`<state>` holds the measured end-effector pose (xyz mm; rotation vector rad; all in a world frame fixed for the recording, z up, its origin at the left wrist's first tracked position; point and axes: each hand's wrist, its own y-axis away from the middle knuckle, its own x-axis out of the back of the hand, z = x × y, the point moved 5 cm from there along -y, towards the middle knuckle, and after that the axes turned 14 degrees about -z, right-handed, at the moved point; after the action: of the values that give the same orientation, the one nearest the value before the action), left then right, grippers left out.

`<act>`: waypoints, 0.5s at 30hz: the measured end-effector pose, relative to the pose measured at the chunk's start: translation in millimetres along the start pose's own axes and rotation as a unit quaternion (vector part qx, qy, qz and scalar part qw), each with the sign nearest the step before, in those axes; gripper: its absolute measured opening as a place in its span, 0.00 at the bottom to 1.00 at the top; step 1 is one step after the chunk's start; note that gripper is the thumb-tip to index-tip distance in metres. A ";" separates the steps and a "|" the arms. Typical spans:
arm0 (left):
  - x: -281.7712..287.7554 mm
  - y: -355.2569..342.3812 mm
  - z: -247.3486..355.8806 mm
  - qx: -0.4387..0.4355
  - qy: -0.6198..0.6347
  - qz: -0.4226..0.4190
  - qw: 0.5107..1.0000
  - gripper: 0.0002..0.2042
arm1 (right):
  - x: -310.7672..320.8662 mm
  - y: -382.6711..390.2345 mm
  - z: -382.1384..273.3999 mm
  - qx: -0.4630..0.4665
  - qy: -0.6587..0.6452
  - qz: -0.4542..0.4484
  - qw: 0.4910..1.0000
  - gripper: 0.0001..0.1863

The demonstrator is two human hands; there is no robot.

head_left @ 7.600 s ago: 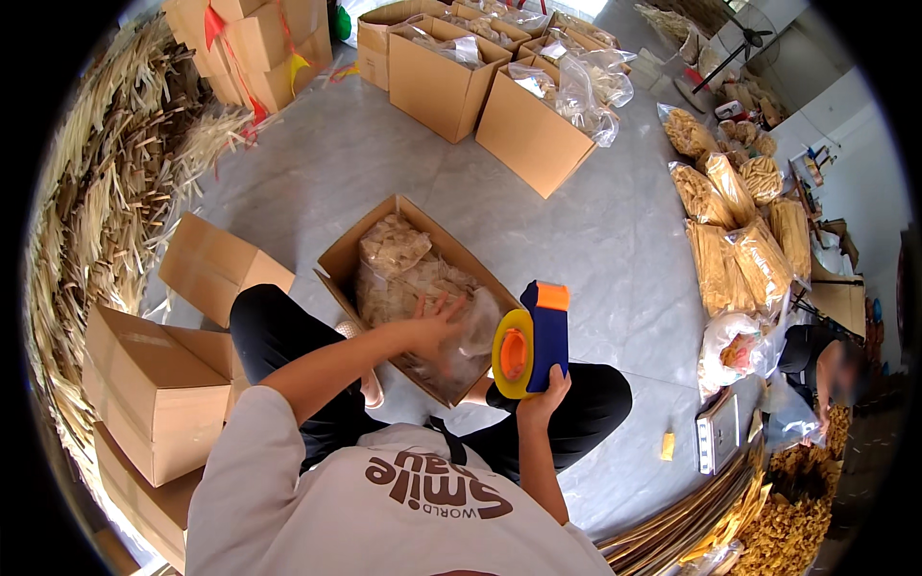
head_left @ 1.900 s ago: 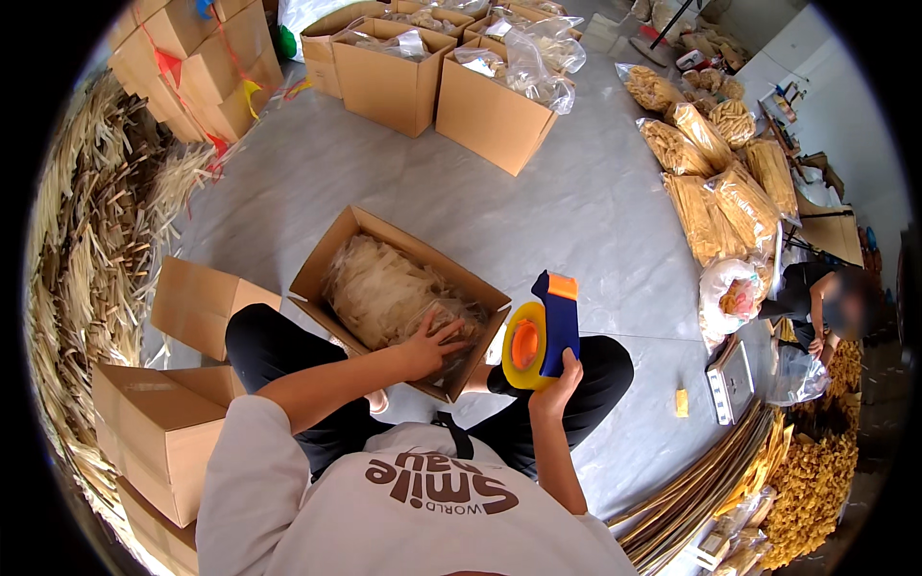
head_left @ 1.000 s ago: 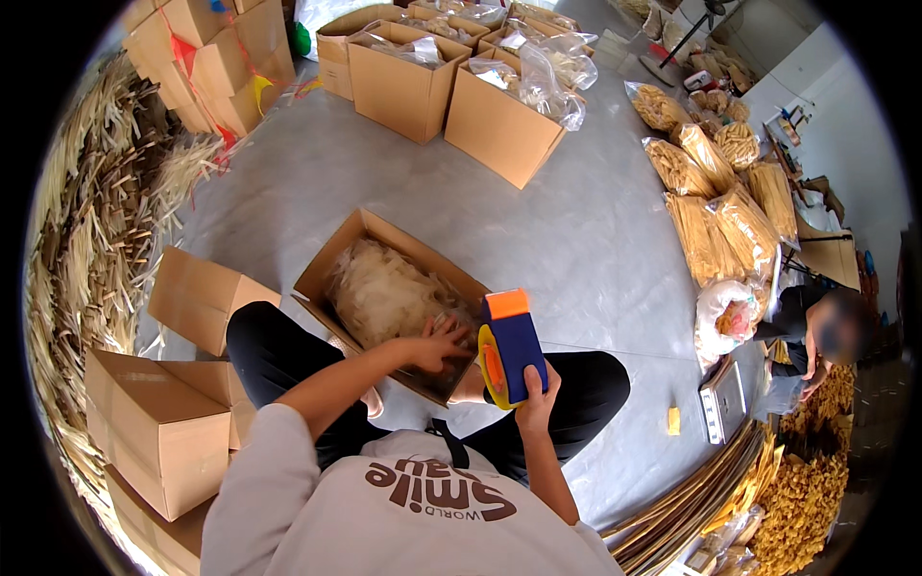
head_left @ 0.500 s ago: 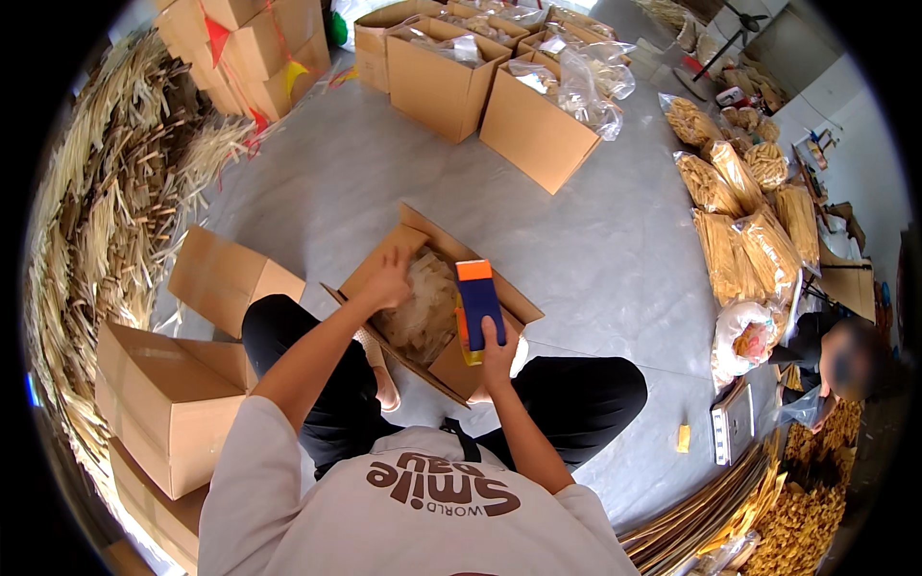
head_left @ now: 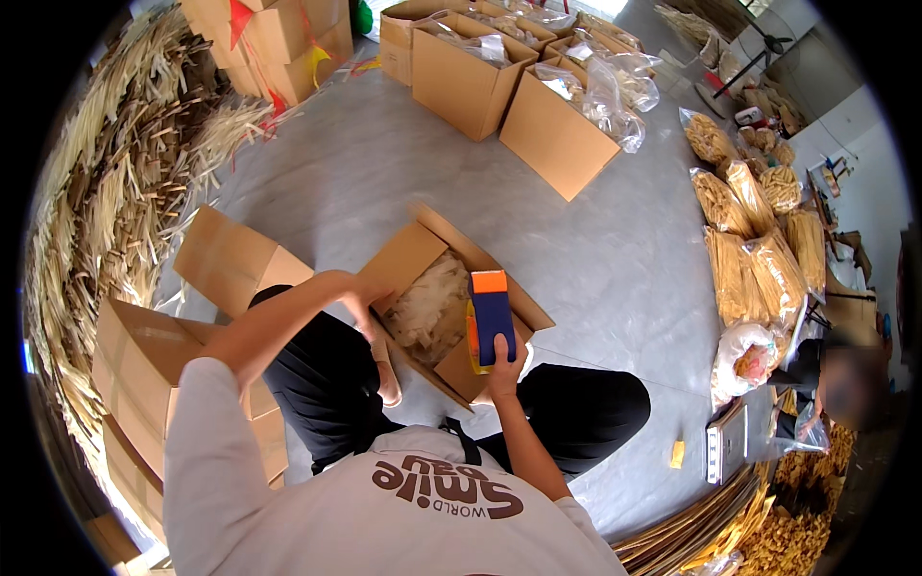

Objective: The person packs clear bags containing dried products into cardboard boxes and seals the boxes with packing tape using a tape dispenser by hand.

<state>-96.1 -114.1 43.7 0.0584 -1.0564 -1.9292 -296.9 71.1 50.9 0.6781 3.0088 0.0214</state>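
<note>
While flaps half-folded, box (head_left: 437,307) edges unsealed

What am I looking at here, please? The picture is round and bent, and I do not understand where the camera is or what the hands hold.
The camera sits on a person's head and looks down, so the wide lens bends straight edges. No machine is here, only two bare hands. The right hand holds a blue and orange tape dispenser over an open cardboard box of pale material in clear plastic. The left hand presses a box flap. The box stands on a grey floor, with more boxes and bagged yellow bundles around.
</note>
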 end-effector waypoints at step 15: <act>32.7 -31.1 -14.8 0.252 -0.010 0.335 0.908 0.50 | 0.8 6.4 -36.9 -0.052 -0.118 0.048 0.990 0.19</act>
<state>-130.4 -140.6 24.3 -0.0343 -1.3510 -1.0153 -297.0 77.1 87.8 0.7568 2.7261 0.0936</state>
